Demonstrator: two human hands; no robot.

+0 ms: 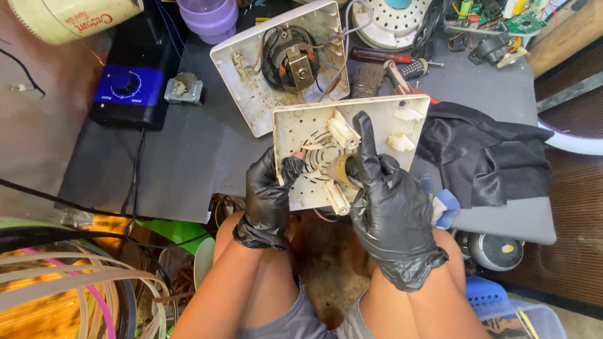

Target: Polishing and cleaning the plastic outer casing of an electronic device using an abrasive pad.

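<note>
Gripping the white plastic cover (308,135) by its left edge, your left hand (267,194) in a black glove has the thumb curled over the rim and the other fingers hidden behind it; your right hand (386,201), also gloved, lies on the inner face of the cover with the index finger stretched straight up and the thumb pressing a small yellowish round part (341,171) — whether the hand really pinches this part, I cannot tell, because the palm covers it. You hold the cover tilted toward you, just above the near edge of the grey table (207,150), over your knees; its lower edge is hidden by both hands. Behind it, touching or nearly touching, lies a second white housing (251,69) with a dark motor (292,59) and loose wires inside — dusty, details hard to read. A black cloth (483,154) lies to the right; a blue and black control box (129,85) stands at the left. At the bottom right a clear plastic bin (527,320) is cut off by the frame; its content is not clear.
</note>
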